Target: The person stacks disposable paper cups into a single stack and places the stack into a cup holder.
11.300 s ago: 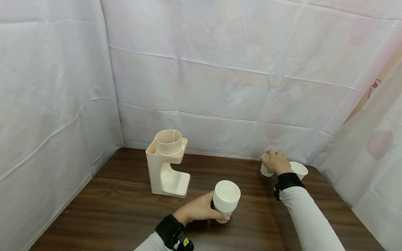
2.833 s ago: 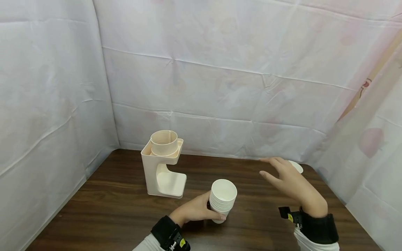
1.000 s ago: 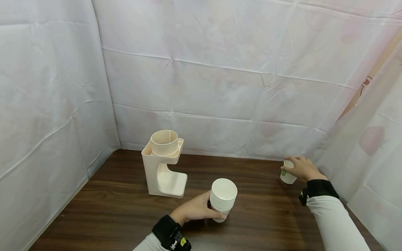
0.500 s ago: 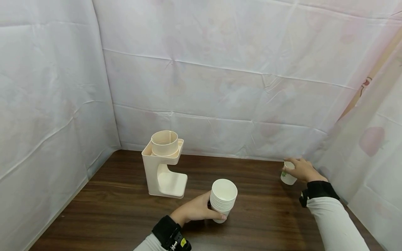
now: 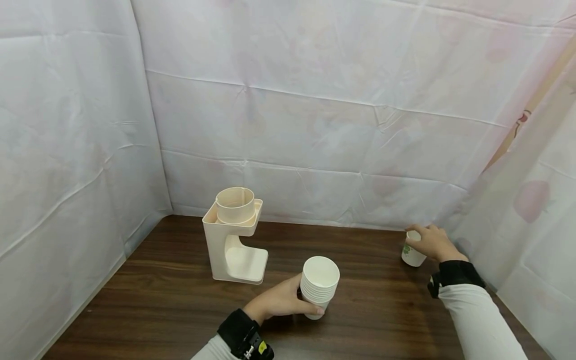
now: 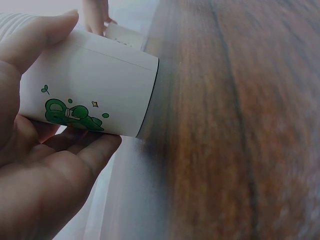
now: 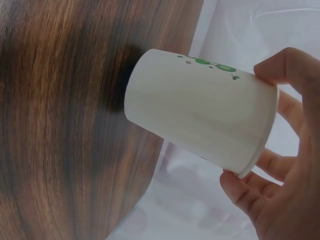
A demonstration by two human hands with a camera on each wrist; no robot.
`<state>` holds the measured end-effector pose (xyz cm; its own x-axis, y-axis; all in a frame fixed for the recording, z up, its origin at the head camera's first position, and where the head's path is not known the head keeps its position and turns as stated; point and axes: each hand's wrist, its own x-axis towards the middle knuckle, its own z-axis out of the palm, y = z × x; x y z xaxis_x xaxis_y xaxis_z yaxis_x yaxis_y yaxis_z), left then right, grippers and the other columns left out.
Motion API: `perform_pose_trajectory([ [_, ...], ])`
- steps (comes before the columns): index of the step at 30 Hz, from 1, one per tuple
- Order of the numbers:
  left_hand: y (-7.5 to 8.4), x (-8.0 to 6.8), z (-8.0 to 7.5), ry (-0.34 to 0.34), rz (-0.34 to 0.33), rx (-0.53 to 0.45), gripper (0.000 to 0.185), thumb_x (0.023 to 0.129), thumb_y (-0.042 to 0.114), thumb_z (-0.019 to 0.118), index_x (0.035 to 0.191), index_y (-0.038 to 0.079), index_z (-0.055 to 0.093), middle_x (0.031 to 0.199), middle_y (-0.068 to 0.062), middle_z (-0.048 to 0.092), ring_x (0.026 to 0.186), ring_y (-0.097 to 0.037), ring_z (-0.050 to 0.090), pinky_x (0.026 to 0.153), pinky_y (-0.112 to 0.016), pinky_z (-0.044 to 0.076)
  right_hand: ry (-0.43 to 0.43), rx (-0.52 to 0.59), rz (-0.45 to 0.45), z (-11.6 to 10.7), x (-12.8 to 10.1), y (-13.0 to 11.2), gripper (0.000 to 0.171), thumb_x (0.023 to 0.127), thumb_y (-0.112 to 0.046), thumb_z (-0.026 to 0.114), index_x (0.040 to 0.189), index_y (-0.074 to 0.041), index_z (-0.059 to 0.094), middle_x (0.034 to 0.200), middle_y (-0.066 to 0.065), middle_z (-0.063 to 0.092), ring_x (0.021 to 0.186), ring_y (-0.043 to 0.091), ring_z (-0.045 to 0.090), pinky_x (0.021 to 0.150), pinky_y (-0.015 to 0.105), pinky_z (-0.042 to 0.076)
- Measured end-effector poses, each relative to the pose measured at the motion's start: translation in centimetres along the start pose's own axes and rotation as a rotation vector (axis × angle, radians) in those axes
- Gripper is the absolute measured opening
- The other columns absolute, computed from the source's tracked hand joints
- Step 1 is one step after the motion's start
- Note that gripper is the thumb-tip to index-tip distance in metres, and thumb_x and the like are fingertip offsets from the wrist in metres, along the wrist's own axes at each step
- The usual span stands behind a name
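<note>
In the head view my left hand (image 5: 283, 301) grips a stack of white paper cups (image 5: 320, 277) near the front of the table. The left wrist view shows the thumb and fingers around the stack's wall (image 6: 95, 75), which bears a green cartoon print. At the far right, my right hand (image 5: 434, 243) pinches a single paper cup (image 5: 412, 256) near its rim. In the right wrist view this cup (image 7: 200, 107) has its base close to the wooden surface; whether it touches I cannot tell. Part of its rim is hidden behind the fingers.
A cream cup-dispenser-like stand (image 5: 220, 250) with a round tube (image 5: 235, 212) on top stands left of the stack. The dark wooden table (image 5: 171, 295) ends at white fabric walls (image 5: 288, 150) behind and at both sides.
Earlier, my right hand held a cup farther left, since gone from that spot; later it hovered open. It now pinches the cup at the right, barely shifted this last second. My left hand stays put.
</note>
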<state>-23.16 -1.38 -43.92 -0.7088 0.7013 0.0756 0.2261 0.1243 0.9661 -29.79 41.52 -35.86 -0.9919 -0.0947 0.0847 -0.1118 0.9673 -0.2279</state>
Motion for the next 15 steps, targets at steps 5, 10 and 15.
perform_pose_trajectory([
  [5,0.00,0.07,0.00,0.002,0.004,0.000,0.070,0.081,0.014,0.085,0.140,0.022,0.047,0.121,0.009,0.063,0.115,-0.010,0.057,0.102,-0.035,0.040,0.019,0.003,0.009,0.02,-0.01,-0.19,0.048,0.097,-0.035,0.057,0.134,-0.004,0.057,0.123,0.044,0.044,0.112,0.065,0.036,0.080,0.070,0.039],
  [10,-0.06,0.08,0.00,0.005,0.001,0.003,0.070,0.081,0.015,0.085,0.139,0.022,0.048,0.120,0.009,0.063,0.114,-0.010,0.058,0.101,-0.035,0.040,0.025,0.016,0.020,0.11,0.05,-0.20,0.049,0.098,-0.036,0.055,0.134,-0.003,0.056,0.125,0.043,0.044,0.114,0.066,0.034,0.082,0.072,0.036],
  [15,-0.02,0.06,-0.03,0.007,0.004,0.009,0.070,0.081,0.015,0.085,0.140,0.021,0.047,0.121,0.009,0.063,0.115,-0.010,0.057,0.102,-0.035,0.040,0.098,0.020,-0.014,0.32,0.17,-0.72,0.049,0.100,-0.039,0.054,0.133,-0.002,0.056,0.120,0.040,0.053,0.113,0.060,0.039,0.092,0.069,0.027],
])
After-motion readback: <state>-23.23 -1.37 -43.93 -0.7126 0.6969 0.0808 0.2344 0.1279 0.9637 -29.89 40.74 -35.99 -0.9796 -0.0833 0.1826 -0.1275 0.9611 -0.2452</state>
